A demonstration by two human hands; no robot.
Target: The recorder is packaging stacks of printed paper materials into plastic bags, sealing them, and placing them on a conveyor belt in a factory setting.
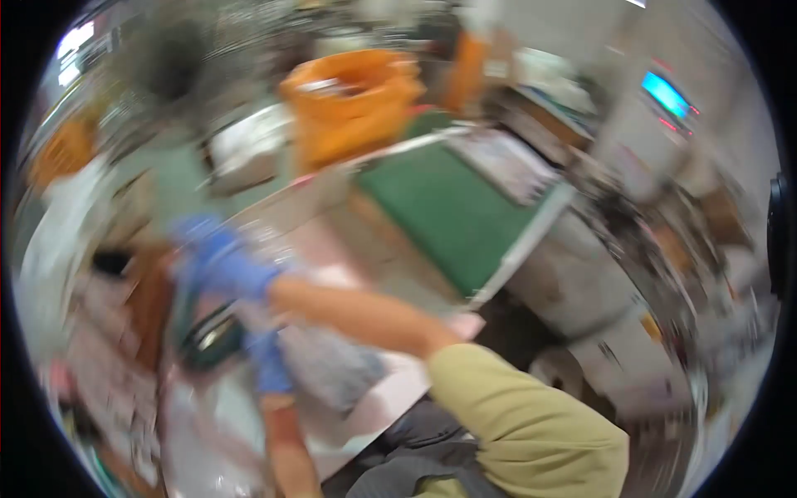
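Heavy motion blur is smearing the whole view, so fine detail is getting lost. Both hands are wearing blue gloves. The right hand [217,261] is reaching across from the olive-yellow sleeve [531,423] at five o'clock, the bare forearm stretching toward nine o'clock, and the hand is sitting over a dark, rounded container [207,336] at about eight o'clock. How far its fingers are opening, and whether it is gripping anything, I cannot tell through the blur. The left hand [267,365] is coming up from six o'clock, lying just right of that dark container and touching or nearly touching a grey speckled bag-like thing [332,369] on the pale pink work surface [390,390]; its grasp is equally unreadable. What the dark container is holding is not showing.

Up at twelve o'clock an orange bag-lined bin [353,100] is standing open, something pale lying at its mouth. Just below it, toward the middle, a green mat [444,207] with a white border is lying tilted on the surface. At two o'clock a small glowing blue-green screen [667,93] is shining on a pale machine, red lights beside it. At nine o'clock white plastic bags [54,241] are bunching up, and clear wrapping [195,452] is lying at seven o'clock.
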